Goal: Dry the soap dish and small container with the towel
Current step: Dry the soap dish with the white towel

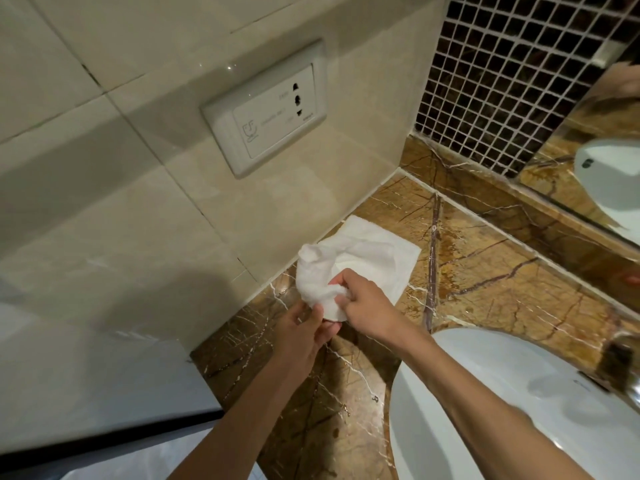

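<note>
my two bare forearms reach in over the white sink point(485, 393). my right hand point(367, 306) pinches a bunched white towel point(320, 284); my left hand point(304, 327) cups something white beneath it, likely the small container, mostly hidden. behind the grip a second folded cloth point(377, 251) lies on the marble counter point(502, 271). i see no soap dish. held so lightly, the wet piece could slip and drop.

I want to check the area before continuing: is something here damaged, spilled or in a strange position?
Little stands out. The wall socket looks tilted, probably only from the wide-angle camera. Both hands, left hand and right hand, hold the bunched towel over the marble counter. No spill is visible.
</note>
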Available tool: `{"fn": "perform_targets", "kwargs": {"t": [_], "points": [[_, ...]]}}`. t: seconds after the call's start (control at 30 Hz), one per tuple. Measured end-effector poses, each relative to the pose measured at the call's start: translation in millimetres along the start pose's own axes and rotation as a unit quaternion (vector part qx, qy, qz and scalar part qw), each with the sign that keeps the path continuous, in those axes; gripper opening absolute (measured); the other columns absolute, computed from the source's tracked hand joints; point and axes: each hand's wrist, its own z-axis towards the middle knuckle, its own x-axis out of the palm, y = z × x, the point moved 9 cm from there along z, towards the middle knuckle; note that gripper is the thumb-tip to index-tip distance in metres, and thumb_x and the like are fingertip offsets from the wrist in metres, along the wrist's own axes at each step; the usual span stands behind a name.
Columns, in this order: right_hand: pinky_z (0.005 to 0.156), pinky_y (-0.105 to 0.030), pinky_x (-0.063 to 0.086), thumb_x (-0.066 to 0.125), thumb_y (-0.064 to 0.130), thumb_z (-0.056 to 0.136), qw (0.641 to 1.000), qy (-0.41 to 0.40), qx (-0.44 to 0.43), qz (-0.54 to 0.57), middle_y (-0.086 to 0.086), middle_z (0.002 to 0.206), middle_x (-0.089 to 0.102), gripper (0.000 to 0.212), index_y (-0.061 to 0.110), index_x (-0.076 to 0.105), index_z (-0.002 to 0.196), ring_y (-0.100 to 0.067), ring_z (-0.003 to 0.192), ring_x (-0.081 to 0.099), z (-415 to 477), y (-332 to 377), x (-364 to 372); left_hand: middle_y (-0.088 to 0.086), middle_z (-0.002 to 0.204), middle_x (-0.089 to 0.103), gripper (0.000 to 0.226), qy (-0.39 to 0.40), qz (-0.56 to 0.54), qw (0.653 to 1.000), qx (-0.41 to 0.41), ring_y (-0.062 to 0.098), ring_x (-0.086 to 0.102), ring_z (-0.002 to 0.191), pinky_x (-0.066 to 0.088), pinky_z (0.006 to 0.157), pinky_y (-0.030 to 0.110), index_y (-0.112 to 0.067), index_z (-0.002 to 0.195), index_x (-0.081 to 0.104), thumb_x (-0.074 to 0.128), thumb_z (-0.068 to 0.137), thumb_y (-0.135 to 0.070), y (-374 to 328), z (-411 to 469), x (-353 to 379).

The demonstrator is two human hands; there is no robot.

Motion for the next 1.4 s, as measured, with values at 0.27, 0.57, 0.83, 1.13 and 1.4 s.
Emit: {"fn": "perform_targets", "kwargs": {"t": [0.27, 0.57, 0.83, 1.13, 1.4], "points": [[0.068, -0.034, 0.034, 0.050, 0.014, 0.094, 0.995, 0.028, -0.035, -0.093, -0.005, 0.097, 0.063, 0.018, 0.021, 0.051, 0.110, -0.022, 0.087, 0.052, -13, -18, -3, 0.012, 0.111, 0.070, 0.031, 0.011, 0.018, 1.000, -0.005, 0.027, 0.071, 0.093, 0.060, 0.065, 0.036, -0.018, 0.108, 0.067, 0.058, 0.088, 0.003, 5, 4, -2], [0.067, -0.035, 0.034, 0.049, 0.010, 0.093, 0.994, 0.000, -0.029, -0.108, -0.013, 0.102, 0.063, 0.020, 0.015, 0.052, 0.111, -0.032, 0.095, 0.054, 9, -21, -8, 0.006, 0.115, 0.065, 0.037, 0.011, 0.084, 0.996, 0.016, 0.025, 0.065, 0.104, 0.059, 0.077, 0.040, -0.020, 0.111, 0.065, 0.053, 0.090, 0.007, 7, -2, 5], [0.083, -0.041, 0.045, 0.050, 0.014, 0.094, 0.999, -0.007, -0.024, -0.032, -0.011, 0.107, 0.064, 0.020, 0.017, 0.052, 0.114, -0.028, 0.099, 0.054, -4, -8, 9, 0.010, 0.107, 0.070, 0.031, 0.022, 0.120, 0.991, 0.056, 0.023, 0.068, 0.101, 0.058, 0.081, 0.038, -0.014, 0.112, 0.064, 0.053, 0.090, 0.006, 4, -6, 7], [0.071, -0.034, 0.035, 0.048, 0.012, 0.094, 0.991, -0.007, -0.038, -0.130, -0.015, 0.106, 0.063, 0.024, 0.015, 0.049, 0.117, -0.033, 0.098, 0.055, 2, -15, -9, 0.006, 0.108, 0.070, 0.033, 0.019, 0.172, 0.983, 0.063, 0.019, 0.069, 0.098, 0.059, 0.078, 0.034, -0.012, 0.116, 0.063, 0.055, 0.089, 0.006, -2, -1, 9], [0.081, -0.038, 0.044, 0.050, 0.018, 0.094, 0.998, 0.020, -0.013, -0.060, -0.010, 0.109, 0.065, 0.021, 0.021, 0.050, 0.115, -0.027, 0.098, 0.055, -9, -17, 7, 0.013, 0.114, 0.065, 0.033, 0.019, 0.145, 0.988, 0.040, 0.026, 0.065, 0.104, 0.057, 0.083, 0.042, -0.009, 0.117, 0.061, 0.056, 0.088, 0.006, 0, 1, 4]]}}
